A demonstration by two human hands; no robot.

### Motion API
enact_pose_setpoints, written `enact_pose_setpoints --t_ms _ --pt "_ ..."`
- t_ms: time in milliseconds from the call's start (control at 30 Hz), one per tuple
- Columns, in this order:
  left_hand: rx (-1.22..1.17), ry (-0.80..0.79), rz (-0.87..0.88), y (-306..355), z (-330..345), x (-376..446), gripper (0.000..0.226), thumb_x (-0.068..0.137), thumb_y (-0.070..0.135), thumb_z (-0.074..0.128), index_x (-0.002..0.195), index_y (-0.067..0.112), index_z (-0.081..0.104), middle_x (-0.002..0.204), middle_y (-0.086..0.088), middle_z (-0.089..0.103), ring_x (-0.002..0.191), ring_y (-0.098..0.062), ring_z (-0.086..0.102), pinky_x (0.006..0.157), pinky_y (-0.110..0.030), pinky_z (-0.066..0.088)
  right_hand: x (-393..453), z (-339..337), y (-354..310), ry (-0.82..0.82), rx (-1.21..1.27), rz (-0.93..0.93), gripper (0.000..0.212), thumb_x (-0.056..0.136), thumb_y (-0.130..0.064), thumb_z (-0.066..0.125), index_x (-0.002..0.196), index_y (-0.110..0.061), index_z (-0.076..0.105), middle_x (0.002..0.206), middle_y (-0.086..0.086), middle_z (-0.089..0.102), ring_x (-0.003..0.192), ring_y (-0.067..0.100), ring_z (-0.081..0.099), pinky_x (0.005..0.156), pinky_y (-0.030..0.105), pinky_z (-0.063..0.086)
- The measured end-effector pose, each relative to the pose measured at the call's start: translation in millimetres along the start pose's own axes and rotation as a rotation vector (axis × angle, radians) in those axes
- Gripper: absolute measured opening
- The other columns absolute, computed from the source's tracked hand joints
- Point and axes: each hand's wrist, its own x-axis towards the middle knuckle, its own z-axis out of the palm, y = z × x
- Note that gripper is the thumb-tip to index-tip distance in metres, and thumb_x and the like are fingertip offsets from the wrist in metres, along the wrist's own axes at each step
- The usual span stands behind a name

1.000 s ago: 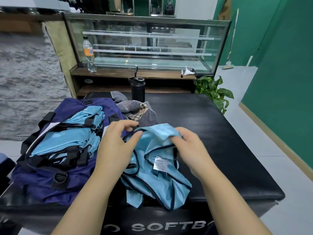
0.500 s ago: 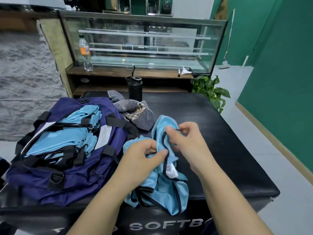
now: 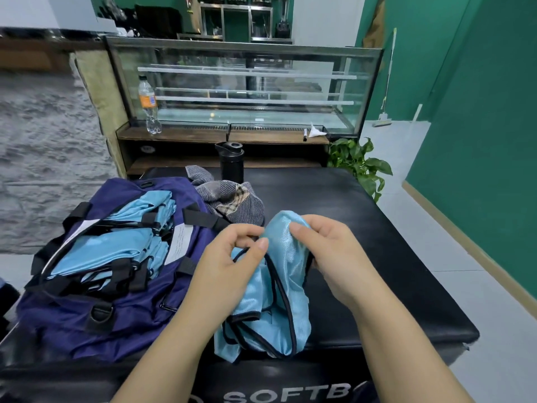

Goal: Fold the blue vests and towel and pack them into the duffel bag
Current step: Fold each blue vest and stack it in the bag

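Navy nylon makes up the soft duffel bag, which lies unzipped to the left of the hands with several folded light-blue vests already stacked inside. Just beyond the left hand, a grey striped towel with a tan plaid patch sits crumpled and unfolded on the padded black surface. Between the hands hangs one more shiny light-blue vest with dark binding, bunched and draping to the near edge. The left hand pinches its dark trim between thumb and forefinger; the right hand grips the upper fabric with curled fingers. The material looks thin, light and slick, so it will likely slide and slump rather than hold a crease. The bound edges appear the firmest place to take hold, probably at the shoulders.
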Motion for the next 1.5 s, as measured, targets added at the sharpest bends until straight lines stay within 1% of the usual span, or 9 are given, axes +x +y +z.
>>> enact_pose_setpoints --t_ms 100,167,233,367,700,967,1233,1400,1500 --pt "-0.014 -0.167 -0.098 -2.9 -1.3 -2.2 0.058 0.058 0.068 0.06 0.109 0.041 0.05 0.083 0.014 0.068 0.074 -0.006 0.062 0.078 -0.039 0.048 -6.1 -6.5 -6.1 -0.041 0.182 0.023 0.02 0.098 -0.018 0.05 0.097 -0.006 0.067 0.088 0.014 0.07 0.075 0.018 0.063 0.067 0.029 0.051" --pt "-0.121 -0.277 -0.11 0.8 0.9 -7.4 0.061 0.064 0.061 0.063 0.119 0.044 0.046 0.091 -0.001 0.071 0.083 -0.024 0.066 0.086 -0.049 0.049 -10.8 -7.4 -10.1 -0.04 0.226 0.031 0.02 0.099 -0.015 0.048 0.104 -0.008 0.065 0.089 0.009 0.071 0.076 0.015 0.066 0.066 0.026 0.053" --pt "-0.183 -0.241 -0.046 7.3 1.3 -12.1 0.05 0.072 0.05 0.066 0.119 0.051 0.047 0.085 -0.012 0.066 0.072 -0.035 0.056 0.073 -0.051 0.048 -14.9 -6.7 -12.2 -0.007 0.211 0.038 0.019 0.098 -0.017 0.051 0.113 -0.014 0.062 0.096 0.008 0.072 0.081 0.016 0.068 0.071 0.028 0.055" --pt "-0.083 -0.062 0.076 19.6 -4.6 -18.4 0.021 0.09 0.024 0.064 0.095 0.044 0.062 0.073 0.012 0.056 0.064 -0.016 0.048 0.062 -0.031 0.042 -25.5 -11.4 -15.7 0.012 0.099 -0.006 0.042 0.09 -0.015 0.064 0.123 -0.037 0.05 0.09 0.011 0.073 0.079 0.021 0.069 0.072 0.031 0.054" --pt "0.022 0.051 0.127 46.0 -26.4 -29.3 0.021 0.09 0.013 0.062 0.092 0.032 0.068 0.073 0.011 0.066 0.068 0.0 0.057 0.064 -0.011 0.045 -51.9 -15.6 -44.6 -0.109 -0.277 -0.198 0.027 0.076 -0.017 0.08 0.094 -0.036 0.072 0.092 0.0 0.073 0.081 0.013 0.066 0.079 0.029 0.054" --pt "0.124 -0.05 0.106 57.4 -45.0 -38.2 0.017 0.092 0.022 0.059 0.094 0.036 0.069 0.091 0.013 0.072 0.087 -0.005 0.065 0.082 -0.022 0.049 -65.8 -15.0 -61.2 -0.011 -0.527 -0.236 0.008 0.089 -0.017 0.066 0.088 -0.022 0.072 0.049 -0.018 0.05 0.043 0.0 0.042 0.045 0.008 0.029" --pt "0.407 -0.081 0.127 57.9 -52.5 -38.6 0.015 0.093 0.031 0.057 0.078 0.032 0.06 0.069 0.013 0.058 0.061 -0.001 0.048 0.063 -0.018 0.04 -64.7 -12.9 -62.9 0.091 -0.702 -0.228 0.012 0.091 -0.027 0.062 0.08 -0.025 0.062 0.067 -0.01 0.05 0.054 -0.001 0.045 0.052 0.011 0.036" --pt "-0.009 0.062 0.08 57.3 -45.3 -39.5 0.007 0.087 0.025 0.065 0.09 0.021 0.06 0.079 0.012 0.06 0.07 0.003 0.054 0.071 -0.016 0.04 -64.4 -5.4 -58.4 0.126 -0.472 -0.206 0.015 0.098 -0.028 0.047 0.086 -0.024 0.055 0.089 -0.009 0.057 0.078 0.004 0.051 0.071 0.02 0.04" --pt "-0.261 0.029 0.057 56.1 -47.4 -39.6 0.037 0.068 0.02 0.081 0.099 0.021 0.06 0.073 0.014 0.055 0.067 0.002 0.053 0.065 -0.01 0.042 -63.2 1.1 -54.8 0.21 -0.327 -0.17 0.017 0.099 -0.023 0.041 0.087 -0.024 0.052 0.081 -0.006 0.053 0.072 0.008 0.048 0.068 0.024 0.04"
